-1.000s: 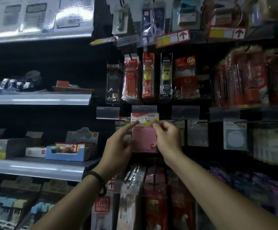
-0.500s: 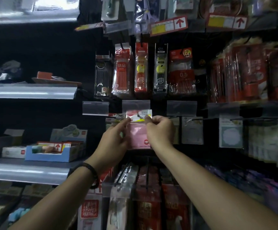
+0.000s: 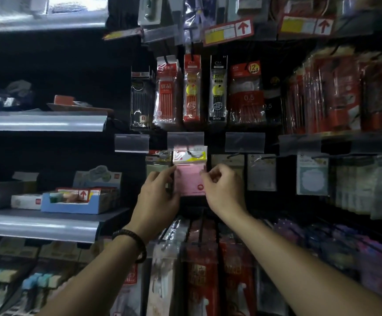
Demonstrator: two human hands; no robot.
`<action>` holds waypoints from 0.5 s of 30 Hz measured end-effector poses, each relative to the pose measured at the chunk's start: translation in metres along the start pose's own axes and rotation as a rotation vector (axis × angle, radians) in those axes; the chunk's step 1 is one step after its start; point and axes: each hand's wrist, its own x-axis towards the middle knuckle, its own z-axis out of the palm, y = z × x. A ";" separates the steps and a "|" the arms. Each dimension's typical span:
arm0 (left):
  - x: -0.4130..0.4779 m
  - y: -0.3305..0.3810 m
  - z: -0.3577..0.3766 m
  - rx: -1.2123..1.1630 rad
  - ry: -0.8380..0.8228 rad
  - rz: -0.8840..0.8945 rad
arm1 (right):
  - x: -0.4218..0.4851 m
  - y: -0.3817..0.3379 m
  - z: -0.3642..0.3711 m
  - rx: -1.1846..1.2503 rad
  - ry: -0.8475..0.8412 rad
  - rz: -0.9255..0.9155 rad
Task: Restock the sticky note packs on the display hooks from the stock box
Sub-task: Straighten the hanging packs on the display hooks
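Observation:
A pink sticky note pack (image 3: 188, 181) with a white and yellow header card hangs at the display hook (image 3: 193, 153), just under a clear price label holder (image 3: 185, 139). My left hand (image 3: 158, 192) touches the pack's left edge with its fingertips. My right hand (image 3: 222, 188) pinches the pack's right edge, fingers curled. Both hands sit below the header, beside the pink pad. A dark bracelet is on my left wrist. The stock box is out of view.
Other note packs (image 3: 261, 172) hang on the neighbouring hooks to the right and left. Pen packs (image 3: 192, 87) hang on the row above, red packs (image 3: 200, 265) on hooks below. A blue display box (image 3: 76, 202) stands on the grey shelf (image 3: 39, 226) at left.
Both hands have slid down from the pack's header card to the sides of the pink pad. The header now sits up at the hook. The camera has moved closer and tilted slightly.

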 end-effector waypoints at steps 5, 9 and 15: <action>-0.067 0.026 -0.008 -0.017 0.067 0.111 | -0.056 -0.001 -0.041 0.042 -0.010 -0.107; -0.176 0.042 0.005 -0.104 0.058 0.141 | -0.130 0.009 -0.084 0.169 -0.095 -0.150; -0.341 0.017 0.069 -0.178 -0.263 -0.047 | -0.259 0.090 -0.133 0.154 -0.230 -0.012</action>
